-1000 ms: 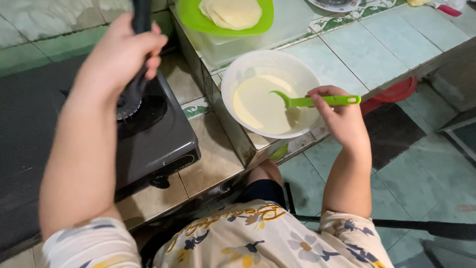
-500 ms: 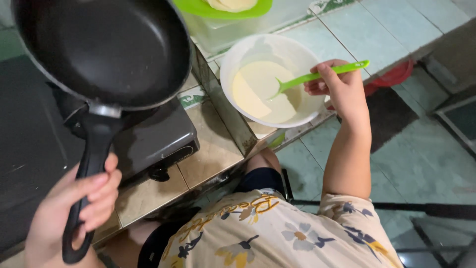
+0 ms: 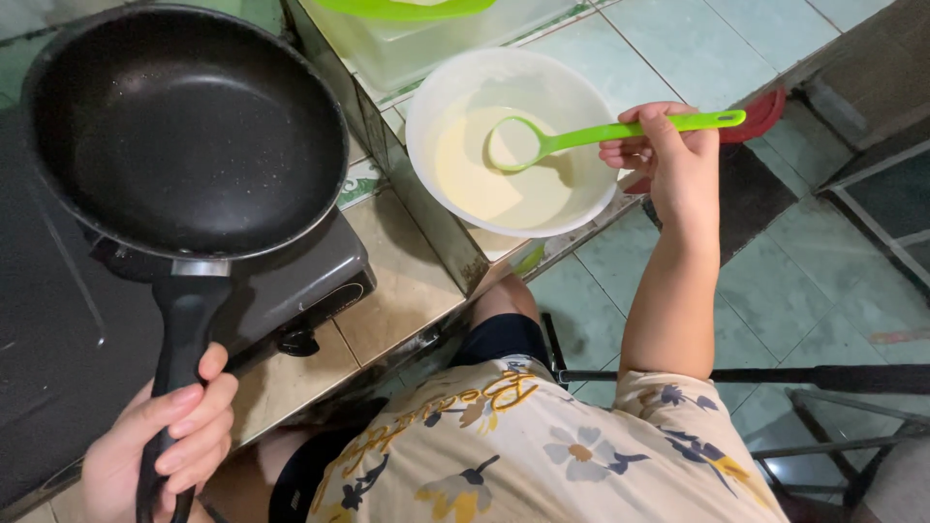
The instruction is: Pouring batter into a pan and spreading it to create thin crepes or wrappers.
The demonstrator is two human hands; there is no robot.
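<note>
While the left hand (image 3: 160, 450) wraps tight around the black handle, the empty frying pan (image 3: 184, 131) hangs level over the dark gas stove (image 3: 291, 291) at the left. Over on the right, the right hand (image 3: 668, 160) pinches the green ladle (image 3: 581, 136) between thumb and closed fingers, its scoop loaded and just above the pale batter in the white bowl (image 3: 509, 145) on the tiled counter (image 3: 678, 48). A clear tub with a green lid (image 3: 407, 8) sits just beyond. Best technique, I'd say: keep the ladle flat, let drips fall into the bowl, hold the pan steady.
</note>
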